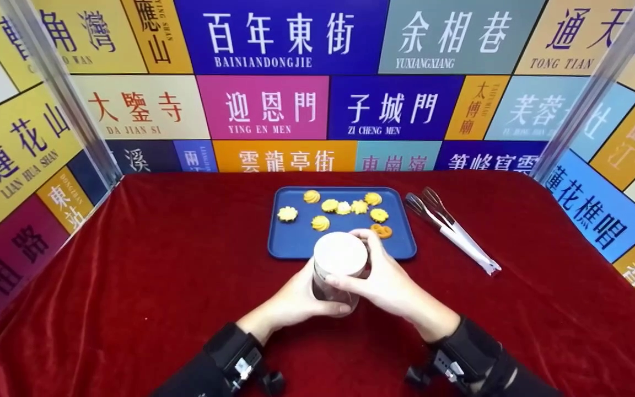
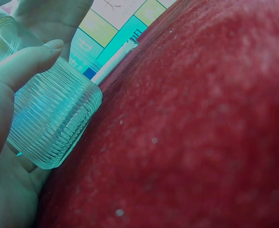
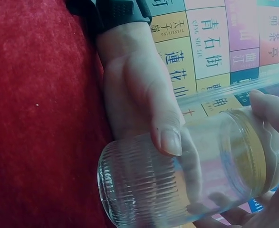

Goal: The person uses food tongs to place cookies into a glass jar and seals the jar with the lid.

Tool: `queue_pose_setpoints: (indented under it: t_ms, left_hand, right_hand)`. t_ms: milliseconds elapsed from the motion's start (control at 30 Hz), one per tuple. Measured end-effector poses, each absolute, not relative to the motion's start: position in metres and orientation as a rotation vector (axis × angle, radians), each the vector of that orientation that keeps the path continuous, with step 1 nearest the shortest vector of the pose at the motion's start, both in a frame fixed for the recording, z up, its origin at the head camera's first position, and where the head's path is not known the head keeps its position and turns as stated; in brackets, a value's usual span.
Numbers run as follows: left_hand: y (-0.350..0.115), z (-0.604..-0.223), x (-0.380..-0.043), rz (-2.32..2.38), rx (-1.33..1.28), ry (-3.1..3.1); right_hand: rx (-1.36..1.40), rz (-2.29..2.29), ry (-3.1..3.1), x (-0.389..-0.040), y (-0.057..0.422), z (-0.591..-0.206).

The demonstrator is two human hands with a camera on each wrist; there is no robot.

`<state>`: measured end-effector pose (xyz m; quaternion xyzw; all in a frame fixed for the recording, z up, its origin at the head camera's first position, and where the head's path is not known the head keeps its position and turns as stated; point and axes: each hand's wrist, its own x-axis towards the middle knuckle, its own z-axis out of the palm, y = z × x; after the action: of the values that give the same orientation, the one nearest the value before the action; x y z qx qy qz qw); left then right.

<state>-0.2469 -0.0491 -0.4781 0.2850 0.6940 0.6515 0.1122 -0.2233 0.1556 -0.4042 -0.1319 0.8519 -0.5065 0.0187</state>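
Note:
A clear glass jar with a ribbed lower half stands close over the red cloth in front of the tray. My left hand grips the jar's body, its thumb across the near side. Around the white lid on top curl the thumb and fingers of my right hand. In the right wrist view the lid sits at the jar's mouth, and the glass looks empty inside. The left wrist view shows the ribbed base near the cloth.
Behind the jar lies a blue tray bearing several yellow cookies and a pretzel. Metal tongs rest to its right. Red cloth covers the table, and panels with printed signs stand around it.

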Motion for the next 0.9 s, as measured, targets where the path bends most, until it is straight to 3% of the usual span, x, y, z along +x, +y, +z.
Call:
queue_pose_setpoints:
  t_ms: [467,900]
  left_hand:
    - [-0.049,-0.478,-0.247,1.895,0.821,2.08]
    - [-0.051,-0.478,-0.246,1.876,0.8,2.084]
  right_hand:
    - [-0.691,-1.655,2.292,-0.235,0.173,-0.398]
    - [-0.675,-1.6,2.331,-0.235,0.174,-0.398]
